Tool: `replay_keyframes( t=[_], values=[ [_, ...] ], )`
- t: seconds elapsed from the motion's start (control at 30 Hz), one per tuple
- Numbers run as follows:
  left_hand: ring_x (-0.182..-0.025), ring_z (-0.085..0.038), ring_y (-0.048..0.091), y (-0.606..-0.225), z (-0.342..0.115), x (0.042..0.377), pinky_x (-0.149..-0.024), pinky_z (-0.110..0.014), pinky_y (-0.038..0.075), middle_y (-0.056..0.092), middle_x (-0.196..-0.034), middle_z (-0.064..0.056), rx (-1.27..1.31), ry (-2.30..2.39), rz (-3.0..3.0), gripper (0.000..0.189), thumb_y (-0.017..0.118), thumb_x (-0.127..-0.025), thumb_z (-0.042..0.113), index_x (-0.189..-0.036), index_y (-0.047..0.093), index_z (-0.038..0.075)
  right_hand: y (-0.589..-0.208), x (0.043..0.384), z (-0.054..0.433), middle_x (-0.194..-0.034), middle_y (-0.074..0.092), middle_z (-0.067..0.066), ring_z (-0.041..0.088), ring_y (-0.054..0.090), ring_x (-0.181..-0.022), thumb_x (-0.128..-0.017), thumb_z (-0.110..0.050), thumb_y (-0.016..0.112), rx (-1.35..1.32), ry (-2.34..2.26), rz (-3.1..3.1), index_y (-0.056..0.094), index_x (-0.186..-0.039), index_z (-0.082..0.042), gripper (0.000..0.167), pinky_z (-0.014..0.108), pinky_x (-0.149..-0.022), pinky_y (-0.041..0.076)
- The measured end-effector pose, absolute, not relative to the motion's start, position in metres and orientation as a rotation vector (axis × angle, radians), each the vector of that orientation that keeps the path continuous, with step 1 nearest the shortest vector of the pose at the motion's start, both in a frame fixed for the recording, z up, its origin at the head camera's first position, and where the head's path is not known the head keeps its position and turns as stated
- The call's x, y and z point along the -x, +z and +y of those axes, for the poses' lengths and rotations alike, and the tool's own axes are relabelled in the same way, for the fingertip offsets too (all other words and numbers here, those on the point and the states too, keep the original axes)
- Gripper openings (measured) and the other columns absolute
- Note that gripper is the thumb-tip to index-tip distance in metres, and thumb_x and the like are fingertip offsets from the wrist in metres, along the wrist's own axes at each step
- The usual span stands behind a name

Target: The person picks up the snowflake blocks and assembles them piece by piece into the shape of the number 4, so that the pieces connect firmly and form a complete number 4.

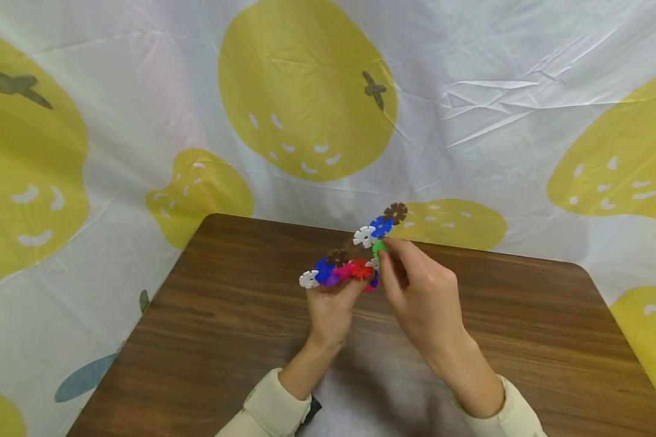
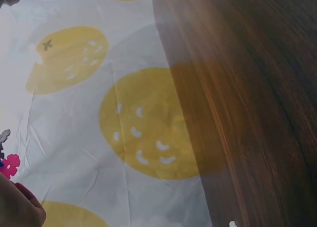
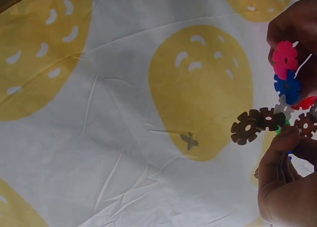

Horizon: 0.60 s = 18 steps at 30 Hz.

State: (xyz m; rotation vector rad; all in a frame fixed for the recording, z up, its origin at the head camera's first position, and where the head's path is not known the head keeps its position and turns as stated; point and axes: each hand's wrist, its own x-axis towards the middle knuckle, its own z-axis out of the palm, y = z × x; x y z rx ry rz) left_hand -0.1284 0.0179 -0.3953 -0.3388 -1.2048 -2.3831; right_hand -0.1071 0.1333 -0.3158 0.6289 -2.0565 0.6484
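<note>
Both hands hold a chain of interlocking plastic snowflake discs above the table. My left hand (image 1: 327,318) grips its lower part from beneath, near a red disc (image 1: 361,269). To the left there, a white disc (image 1: 308,279), a blue disc (image 1: 324,270) and a brown disc (image 1: 337,257) stick out. Thumb and forefinger of my right hand (image 1: 429,297) pinch a green disc (image 1: 379,247). Above it runs a branch with another white disc (image 1: 364,237), a blue one and a brown end disc (image 1: 396,213). In the right wrist view, a pink disc (image 3: 285,59) shows by the left hand.
Beneath the hands is a dark wood-grain table (image 1: 240,328). A white cloth with yellow fruit prints (image 1: 306,91) hangs behind it and along its sides.
</note>
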Motion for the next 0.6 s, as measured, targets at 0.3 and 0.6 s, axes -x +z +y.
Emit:
replay_keyframes(
  t=[0.3,0.6],
  values=[
    [-0.098,-0.011,0.072,-0.396,0.019,0.128,-0.09,-0.027,0.06,0.077,-0.102,0.006,0.31,-2.392,-1.202,0.046,0.075,-0.078,-0.015,-0.108,0.075,0.021,-0.311,0.105,0.13,-0.084,0.075,0.009,0.018,0.065,-0.065,-0.092,0.002,0.067,-0.664,0.627,-2.075,0.072,-0.101,-0.001,0.011,0.036,-0.059,0.058],
    [-0.095,-0.01,0.071,-0.398,0.022,0.13,-0.088,-0.026,0.06,0.077,-0.099,0.005,0.311,-2.396,-1.174,0.042,0.074,-0.08,-0.012,-0.105,0.075,0.022,-0.304,0.103,0.128,-0.083,0.076,0.011,0.016,0.065,-0.062,-0.091,0.003,0.069,-0.641,0.65,-2.134,0.073,-0.1,0.0,0.01,0.033,-0.056,0.058]
  ],
)
